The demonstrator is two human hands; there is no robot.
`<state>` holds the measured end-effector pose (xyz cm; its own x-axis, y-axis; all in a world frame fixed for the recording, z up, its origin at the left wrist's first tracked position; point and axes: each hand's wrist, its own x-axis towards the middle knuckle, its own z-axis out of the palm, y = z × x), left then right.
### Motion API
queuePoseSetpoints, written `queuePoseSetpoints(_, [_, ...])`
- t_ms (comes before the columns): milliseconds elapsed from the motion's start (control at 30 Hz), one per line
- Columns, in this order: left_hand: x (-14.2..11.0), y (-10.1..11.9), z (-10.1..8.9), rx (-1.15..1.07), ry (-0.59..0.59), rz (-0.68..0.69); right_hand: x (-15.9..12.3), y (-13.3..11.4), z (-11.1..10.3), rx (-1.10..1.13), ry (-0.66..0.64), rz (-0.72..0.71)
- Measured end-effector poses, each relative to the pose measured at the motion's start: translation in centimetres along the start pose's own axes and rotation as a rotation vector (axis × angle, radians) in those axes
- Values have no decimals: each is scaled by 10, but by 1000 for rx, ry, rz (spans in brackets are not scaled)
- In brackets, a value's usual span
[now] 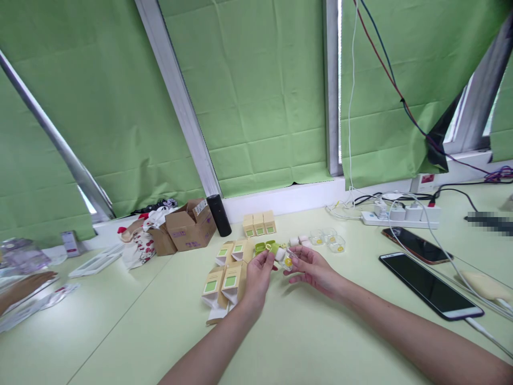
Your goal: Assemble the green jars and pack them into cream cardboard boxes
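Observation:
My left hand [258, 275] pinches a small green cap with a loop [274, 248], which has a white part [280, 254] at its right end. My right hand [311, 270] has its fingers closed on a small clear container [288, 261] with a yellow picture on it. Cap and container meet between the two hands; whether they are joined I cannot tell. Just behind lie more green caps [260, 246], several white and pinkish pieces [303, 240] and several clear containers [335, 244]. Left of my left hand, small tan boxes with green labels [212, 283] stand in a group.
Three tan boxes [259, 224] stand farther back. A black cylinder [219, 215] and a cardboard carton [190, 227] are at the back left. Two phones [430, 285], a power strip [401, 217] and cables lie on the right. Another person's hand [30, 286] is at the far left.

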<state>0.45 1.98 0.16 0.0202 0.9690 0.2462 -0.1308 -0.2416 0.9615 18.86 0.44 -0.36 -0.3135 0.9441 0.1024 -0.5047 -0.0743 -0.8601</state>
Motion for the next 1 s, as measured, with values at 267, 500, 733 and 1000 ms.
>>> queuePoseSetpoints(267, [-2, 2, 1, 72, 6, 14, 3, 6, -3, 65, -26, -25])
queuePoseSetpoints(500, [-3, 3, 1, 69, -17, 17, 2, 4, -7, 113, -95, -22])
queuePoseSetpoints(733, [-6, 6, 2, 23, -73, -1, 1, 4, -7, 87, -108, -33])
queuePoseSetpoints(1000, [-4, -1, -3, 6, -112, 11, 4, 9, -12, -58, -56, -71])
